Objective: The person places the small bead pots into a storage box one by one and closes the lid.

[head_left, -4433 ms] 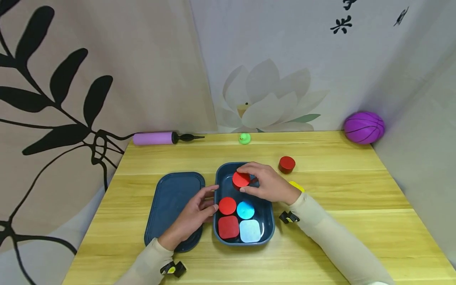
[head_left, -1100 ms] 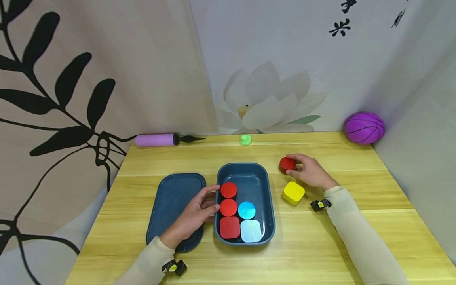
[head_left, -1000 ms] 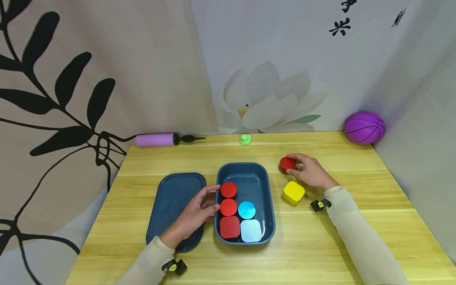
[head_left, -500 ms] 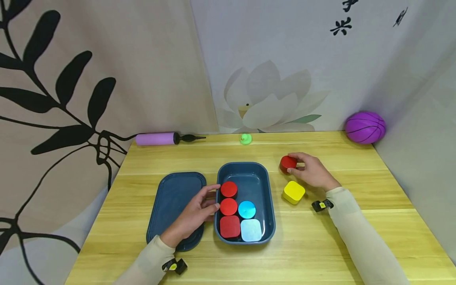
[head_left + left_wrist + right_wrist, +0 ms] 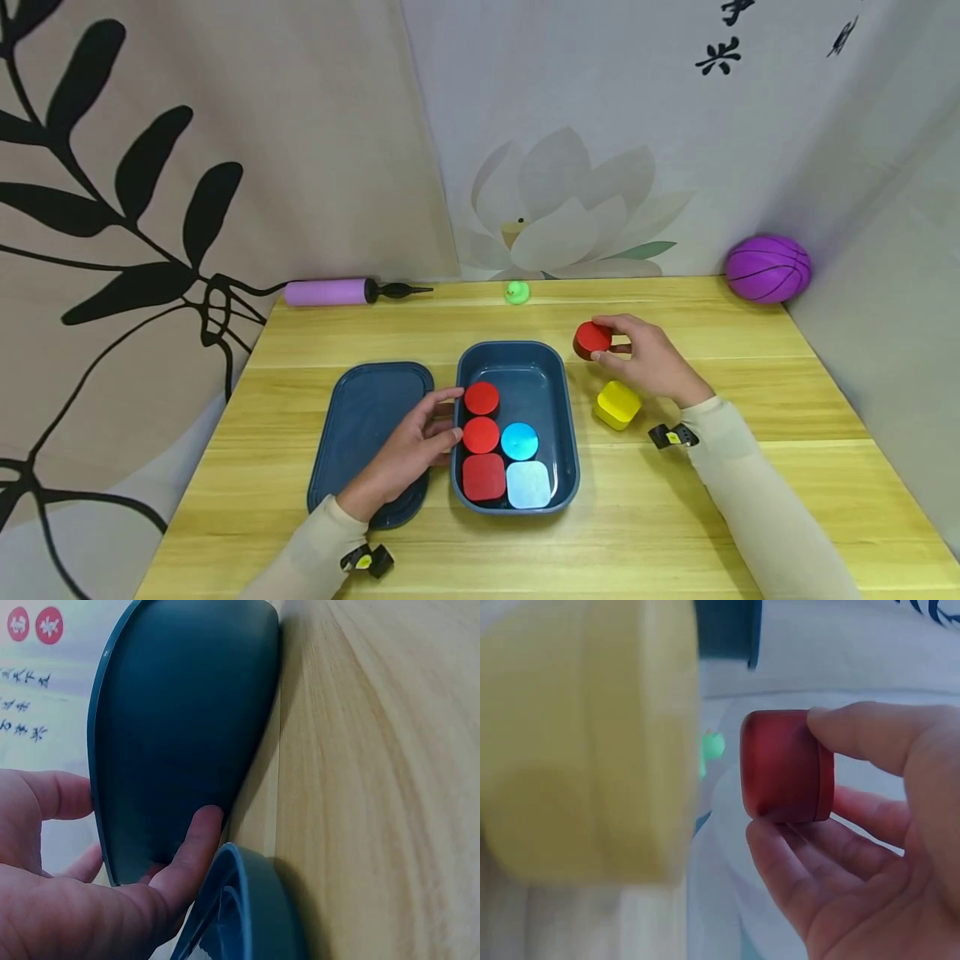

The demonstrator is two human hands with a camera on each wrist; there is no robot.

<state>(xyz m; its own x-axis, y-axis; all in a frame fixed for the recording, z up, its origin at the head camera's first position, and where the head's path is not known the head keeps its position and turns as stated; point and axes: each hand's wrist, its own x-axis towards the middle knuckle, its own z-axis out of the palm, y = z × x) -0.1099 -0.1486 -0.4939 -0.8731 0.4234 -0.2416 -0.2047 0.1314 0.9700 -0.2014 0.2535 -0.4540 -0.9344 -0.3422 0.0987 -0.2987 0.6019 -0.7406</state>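
My right hand (image 5: 652,360) pinches a small red round tin (image 5: 592,340) between thumb and fingers, just off the right back corner of the dark blue box (image 5: 573,467). In the right wrist view a lid seam runs round the red tin (image 5: 784,766). My left hand (image 5: 411,450) rests its thumb and fingertips against the box's left wall, seen close up in the left wrist view as the box's side (image 5: 180,712). Inside the box sit two red round tins (image 5: 481,435), a red square one (image 5: 483,478), a blue round one (image 5: 519,442) and a light blue square one (image 5: 528,485).
A yellow square tin (image 5: 618,405) lies right of the box, under my right hand. The dark blue lid (image 5: 360,425) lies left of it, partly below my left hand. Along the back are a purple pump (image 5: 330,292), a green duck (image 5: 517,292) and a purple ball (image 5: 768,269).
My right hand let go of one red round tin in the box, took hold of another on the table and has moved it left towards the box. My left hand stays at the box.
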